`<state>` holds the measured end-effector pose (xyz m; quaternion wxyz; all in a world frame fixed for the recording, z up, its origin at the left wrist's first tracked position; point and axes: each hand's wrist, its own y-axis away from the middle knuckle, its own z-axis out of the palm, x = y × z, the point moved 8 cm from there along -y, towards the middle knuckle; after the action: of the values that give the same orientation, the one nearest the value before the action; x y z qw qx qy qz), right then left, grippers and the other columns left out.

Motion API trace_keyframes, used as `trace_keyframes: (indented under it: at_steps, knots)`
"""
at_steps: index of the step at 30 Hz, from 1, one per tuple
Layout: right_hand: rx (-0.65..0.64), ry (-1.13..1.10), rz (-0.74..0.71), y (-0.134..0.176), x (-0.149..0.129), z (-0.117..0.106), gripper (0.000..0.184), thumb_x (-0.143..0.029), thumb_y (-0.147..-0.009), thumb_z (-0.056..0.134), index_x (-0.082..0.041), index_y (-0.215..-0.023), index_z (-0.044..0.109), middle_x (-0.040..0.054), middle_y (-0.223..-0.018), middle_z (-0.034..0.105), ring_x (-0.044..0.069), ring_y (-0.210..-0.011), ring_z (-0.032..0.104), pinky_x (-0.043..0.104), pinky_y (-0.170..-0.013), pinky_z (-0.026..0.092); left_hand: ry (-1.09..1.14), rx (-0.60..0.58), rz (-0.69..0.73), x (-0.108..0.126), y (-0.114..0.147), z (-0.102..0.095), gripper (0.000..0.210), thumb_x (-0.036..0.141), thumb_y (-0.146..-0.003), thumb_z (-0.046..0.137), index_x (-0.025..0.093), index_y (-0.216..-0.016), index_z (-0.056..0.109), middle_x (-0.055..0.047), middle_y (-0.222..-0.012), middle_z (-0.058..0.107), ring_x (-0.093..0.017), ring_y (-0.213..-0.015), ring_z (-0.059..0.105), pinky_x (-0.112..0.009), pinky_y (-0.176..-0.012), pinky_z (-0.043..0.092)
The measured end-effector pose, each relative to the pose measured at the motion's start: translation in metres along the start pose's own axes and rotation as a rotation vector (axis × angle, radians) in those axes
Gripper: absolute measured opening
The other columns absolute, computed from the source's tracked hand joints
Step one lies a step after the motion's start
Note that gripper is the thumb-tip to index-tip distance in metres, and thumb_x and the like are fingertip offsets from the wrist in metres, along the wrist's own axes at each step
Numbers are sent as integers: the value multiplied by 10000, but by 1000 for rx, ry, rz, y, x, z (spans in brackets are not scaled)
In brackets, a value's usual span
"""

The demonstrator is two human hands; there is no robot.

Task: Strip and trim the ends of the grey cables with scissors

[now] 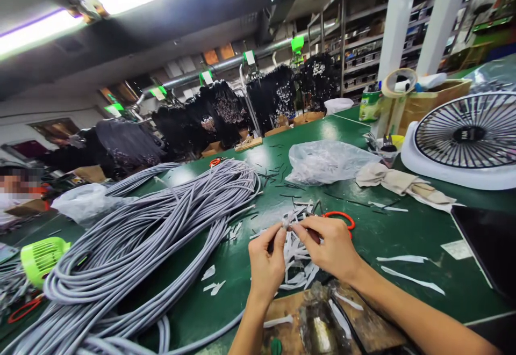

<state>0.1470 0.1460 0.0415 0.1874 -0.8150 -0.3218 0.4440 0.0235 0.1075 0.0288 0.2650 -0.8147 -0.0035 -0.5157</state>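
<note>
My left hand and my right hand meet fingertip to fingertip over the bench. Both are closed in a pinch on a small grey piece that looks like the end of a grey cable; that cable runs up to my left wrist and passes out of sight there. Below the fingers lies a pile of white strips. Scissors with red handles lie just beyond my right hand. Nearer to me, a worn metal block sits on a wooden board.
A large coil of grey cables covers the left of the green table. A plastic bag, a cloth glove, a white fan and a dark flat panel lie to the right. A green fan stands far left.
</note>
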Motion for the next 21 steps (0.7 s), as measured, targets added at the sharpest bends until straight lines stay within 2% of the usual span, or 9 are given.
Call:
trace_keyframes:
  at_steps: [4, 10, 17, 21]
  knots:
    - [-82, -183, 93, -2, 7, 10, 372, -353, -848, 423, -143, -561, 532, -23, -483, 440, 73, -452, 335, 218, -460, 231, 3, -17, -10, 0, -1, 0, 236, 284, -797, 508, 135, -884, 670, -35, -707, 625, -152, -666, 538, -222, -623, 403]
    - [-152, -495, 166, -2, 12, 21, 361, -364, -827, 442, -138, -555, 514, -18, -512, 449, 81, -496, 371, 203, -470, 278, 128, -74, -75, -7, 0, 3, 257, 329, -803, 500, 138, -866, 660, 12, -569, 485, -75, -488, 358, -181, -458, 303]
    - [-176, -649, 187, -2, 10, 25, 374, -385, -804, 466, -138, -525, 487, -34, -487, 379, 70, -475, 316, 209, -450, 240, 307, -150, -130, -7, 0, 9, 255, 350, -794, 517, 126, -689, 582, 45, -517, 340, -43, -448, 228, -168, -400, 185]
    - [-211, -730, 225, -1, 9, 29, 402, -434, -793, 469, -140, -518, 468, -46, -476, 310, 63, -460, 260, 212, -428, 203, 476, -232, -185, -8, 1, 16, 276, 371, -793, 515, 122, -685, 561, 64, -481, 273, -36, -424, 177, -171, -385, 137]
